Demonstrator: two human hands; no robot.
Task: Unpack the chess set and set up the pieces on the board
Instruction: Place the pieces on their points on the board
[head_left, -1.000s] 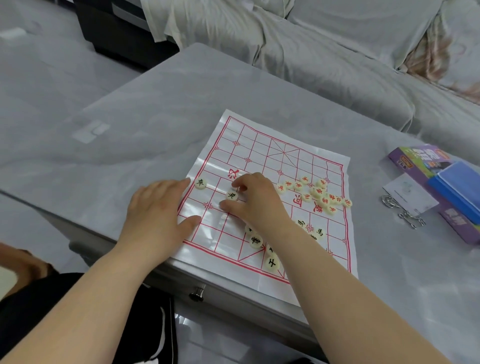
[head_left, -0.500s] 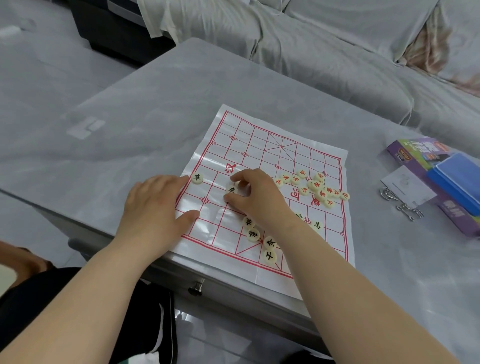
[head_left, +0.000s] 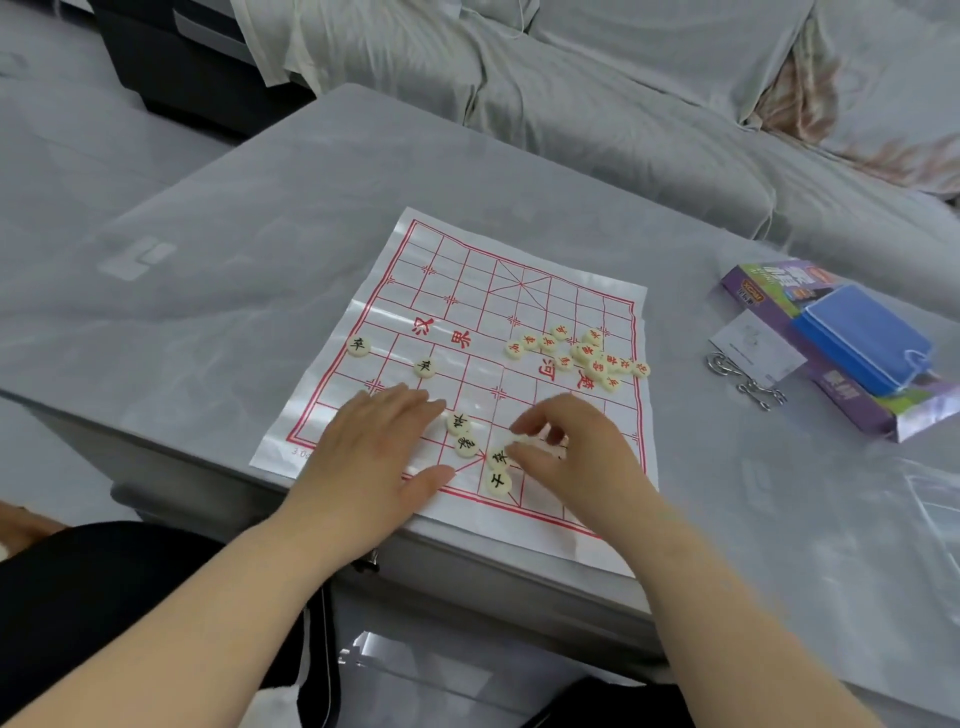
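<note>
Plainly, six black-marked pieces (head_left: 425, 368) show; right grip (head_left: 566, 457) pinches another piece (head_left: 522, 442), left grip (head_left: 374, 457) lies flat.

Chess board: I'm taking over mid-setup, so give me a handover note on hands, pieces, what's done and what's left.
Left hand open, flat on the board near its left edge.
Right hand pinches a piece near the board's near edge.
Done: board laid out, two black pieces placed on the left.
Left: loose black pieces between the hands and the red pile by the right edge need placing.
</note>
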